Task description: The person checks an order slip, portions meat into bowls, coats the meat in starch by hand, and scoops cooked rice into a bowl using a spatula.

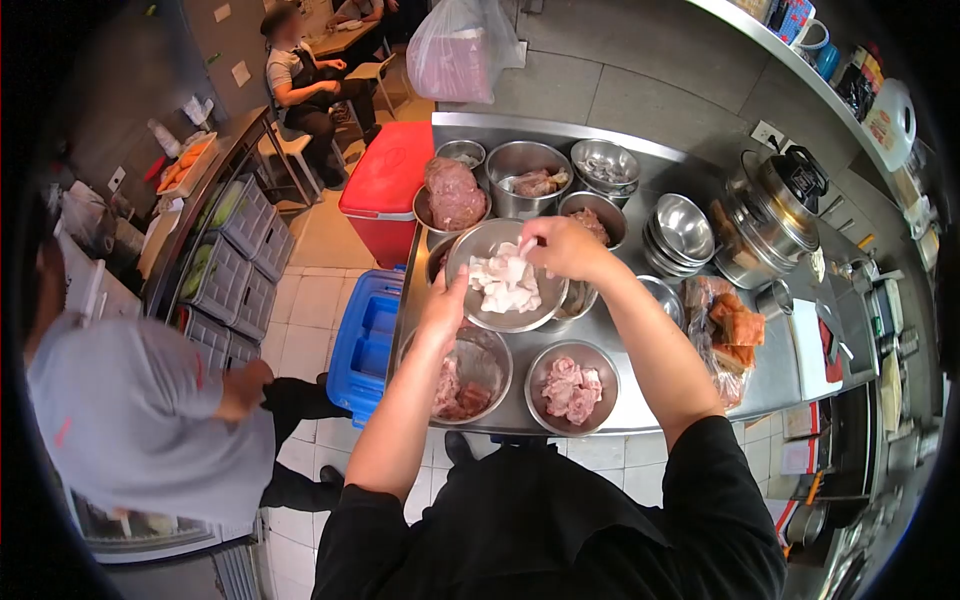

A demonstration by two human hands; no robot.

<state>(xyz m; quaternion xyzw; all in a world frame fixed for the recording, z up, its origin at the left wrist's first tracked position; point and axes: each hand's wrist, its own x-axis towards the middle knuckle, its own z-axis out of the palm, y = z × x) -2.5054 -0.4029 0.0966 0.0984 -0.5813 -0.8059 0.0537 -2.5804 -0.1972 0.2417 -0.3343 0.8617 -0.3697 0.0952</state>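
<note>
Jug label (881, 130), too blurred to read. Left hand (442, 310), outstretched, grips a steel bowl (557, 291); right hand (566, 247), palm down, pinches a white piece (527, 246).

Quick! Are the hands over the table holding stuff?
Left hand: holding the side of the metal bowl.
Right hand: at the white pieces inside; I can't tell if it's gripping one.

Steel table (770, 382): bowls of meat (611, 394), stacked bowls (684, 230)
</note>
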